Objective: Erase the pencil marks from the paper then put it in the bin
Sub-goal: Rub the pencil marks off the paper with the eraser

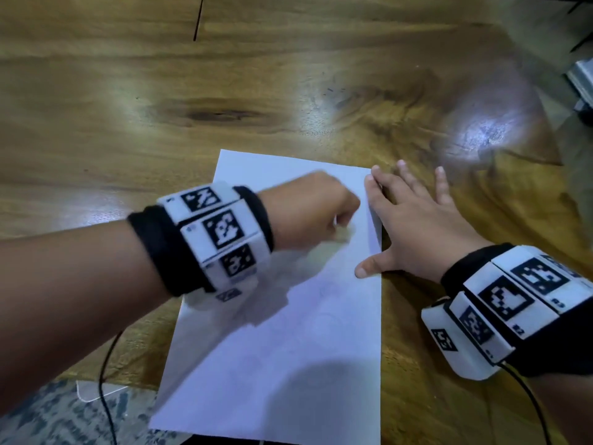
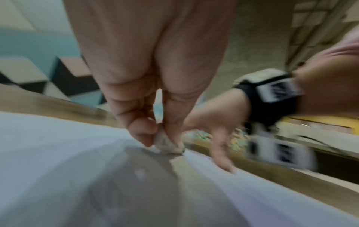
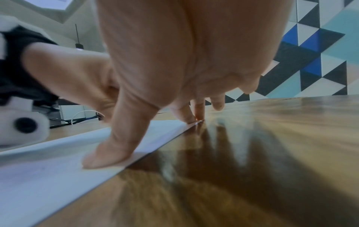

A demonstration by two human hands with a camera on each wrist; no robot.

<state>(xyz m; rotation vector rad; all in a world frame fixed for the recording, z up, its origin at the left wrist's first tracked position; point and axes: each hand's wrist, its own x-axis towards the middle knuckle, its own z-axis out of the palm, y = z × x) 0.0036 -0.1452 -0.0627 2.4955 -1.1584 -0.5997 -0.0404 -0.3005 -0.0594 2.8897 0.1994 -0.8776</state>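
Paper (image 1: 288, 332): flat on wooden table (image 1: 128, 107), near edge. Left hand (image 1: 314, 213) pinches eraser (image 2: 169, 145) against sheet, rubbing marks. Right hand (image 1: 417, 226) splayed, pressing right edge, likely steadying sheet. Bin unseen.

Left hand (image 1: 316, 213) fingers (image 2: 139, 132) pinched (blurred); right hand (image 1: 414, 226) splayed flat.

This looks like a home or a casual study room rather than a lab. The surface (image 1: 128, 130) is glossy knotted wood, filling most of the head view. A wall (image 3: 318, 50) of blue, black and white triangles shows at the upper right of the right wrist view. A patterned rug (image 1: 41, 415) lies at the lower left of the head view, and cables (image 3: 81, 118) trail at mid left.
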